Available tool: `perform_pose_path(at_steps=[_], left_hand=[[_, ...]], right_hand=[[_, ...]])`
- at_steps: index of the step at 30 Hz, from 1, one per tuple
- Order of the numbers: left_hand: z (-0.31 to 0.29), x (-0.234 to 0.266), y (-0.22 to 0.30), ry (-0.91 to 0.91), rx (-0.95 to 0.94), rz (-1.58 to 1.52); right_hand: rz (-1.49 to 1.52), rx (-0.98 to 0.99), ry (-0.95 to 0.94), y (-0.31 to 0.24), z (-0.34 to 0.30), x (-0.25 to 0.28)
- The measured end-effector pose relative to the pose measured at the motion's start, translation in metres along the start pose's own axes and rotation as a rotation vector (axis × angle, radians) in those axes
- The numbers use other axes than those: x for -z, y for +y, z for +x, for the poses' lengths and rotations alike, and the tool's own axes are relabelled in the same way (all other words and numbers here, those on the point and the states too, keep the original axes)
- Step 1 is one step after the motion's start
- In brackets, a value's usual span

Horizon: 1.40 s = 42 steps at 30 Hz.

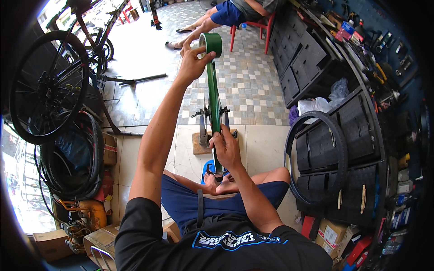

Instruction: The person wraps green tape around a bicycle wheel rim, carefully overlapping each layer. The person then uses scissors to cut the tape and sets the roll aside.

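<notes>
Patterned floor tiles (pixel 253 86) spread beneath my left hand (pixel 195 62), which grips the green tape roll (pixel 214 45), while my right hand (pixel 227 148), nearer me, closes thumb-down on the strip (pixel 213 90) between them, best kept taut and centred.

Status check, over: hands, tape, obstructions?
Left hand gripping green roll. Right hand on strip. Strip stretched between them. Nothing visibly in the way.
</notes>
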<state>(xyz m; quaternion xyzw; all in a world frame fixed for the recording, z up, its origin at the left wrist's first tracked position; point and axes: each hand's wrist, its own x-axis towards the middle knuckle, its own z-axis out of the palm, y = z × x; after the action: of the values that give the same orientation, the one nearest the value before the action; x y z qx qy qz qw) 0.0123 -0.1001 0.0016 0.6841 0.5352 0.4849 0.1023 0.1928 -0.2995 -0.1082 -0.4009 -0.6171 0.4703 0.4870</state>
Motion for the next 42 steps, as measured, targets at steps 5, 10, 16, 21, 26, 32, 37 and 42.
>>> perform_pose_path(at_steps=[5, 10, 16, 21, 26, 32, 37, 42], left_hand=[[-0.003, -0.002, -0.002, 0.008, -0.016, 0.035], [0.005, -0.007, -0.012, 0.020, -0.065, 0.074], [0.004, -0.011, -0.020, 0.019, -0.094, 0.097], [0.003, -0.015, -0.025, 0.037, -0.102, 0.082], [0.003, -0.019, -0.024, 0.051, -0.111, 0.119], [0.003, -0.019, -0.027, 0.042, -0.082, 0.113], [0.002, -0.021, -0.030, 0.037, -0.078, 0.127], [0.003, -0.023, -0.033, 0.039, -0.028, 0.138]], right_hand=[[-0.011, 0.004, 0.009, 0.002, -0.001, 0.000], [-0.028, 0.014, 0.014, 0.002, 0.006, 0.003], [-0.034, 0.000, 0.023, 0.002, 0.007, 0.001], [-0.037, 0.009, 0.025, 0.006, 0.007, 0.000], [-0.045, 0.010, 0.024, 0.007, 0.006, 0.001], [-0.044, 0.018, 0.025, 0.005, 0.007, 0.000], [-0.047, 0.010, 0.018, 0.007, 0.007, 0.001], [-0.060, 0.005, 0.017, 0.007, 0.006, 0.001]])
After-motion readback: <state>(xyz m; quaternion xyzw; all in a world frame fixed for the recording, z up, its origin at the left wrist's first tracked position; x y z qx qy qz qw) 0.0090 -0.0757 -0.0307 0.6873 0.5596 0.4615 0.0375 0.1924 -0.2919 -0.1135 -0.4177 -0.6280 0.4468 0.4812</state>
